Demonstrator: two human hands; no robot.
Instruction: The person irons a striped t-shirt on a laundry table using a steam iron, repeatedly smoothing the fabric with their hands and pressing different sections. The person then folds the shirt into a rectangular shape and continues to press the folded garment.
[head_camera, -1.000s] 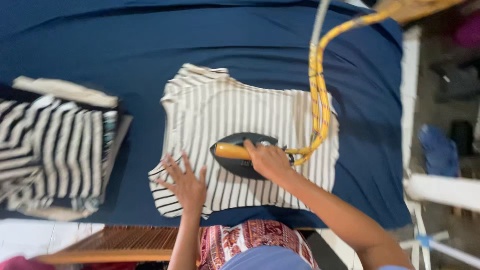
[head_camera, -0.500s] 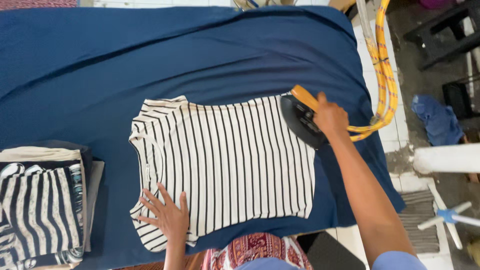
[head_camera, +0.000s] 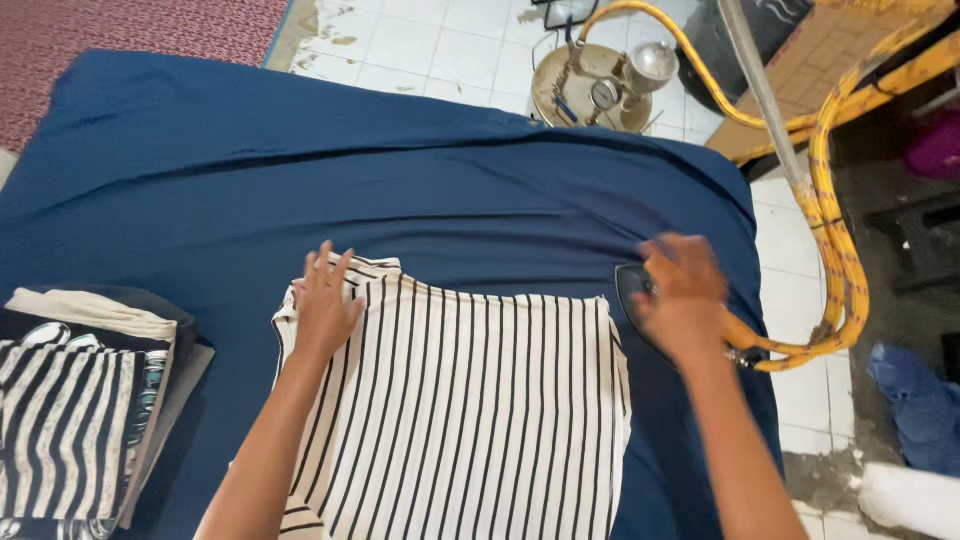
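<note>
A cream shirt with dark stripes (head_camera: 470, 400) lies flat on the navy padded table (head_camera: 400, 190). My left hand (head_camera: 325, 300) rests palm down on the shirt's upper left corner, fingers spread. My right hand (head_camera: 685, 290) is blurred and hovers over or on a dark steam iron (head_camera: 636, 295) with an orange handle (head_camera: 740, 340). The iron sits on the table just off the shirt's right edge. Whether the fingers still grip the handle is unclear.
A stack of folded striped clothes (head_camera: 80, 410) sits at the table's left. A yellow hose (head_camera: 835, 250) runs from the iron up to the right. A round metal boiler with gauges (head_camera: 600, 85) stands on the tiled floor behind. Blue cloth (head_camera: 915, 400) lies on the floor, right.
The iron has slid off the shirt to the table's right edge. My left hand has moved from the shirt's lower part up to its top left corner. The view has tilted up.
</note>
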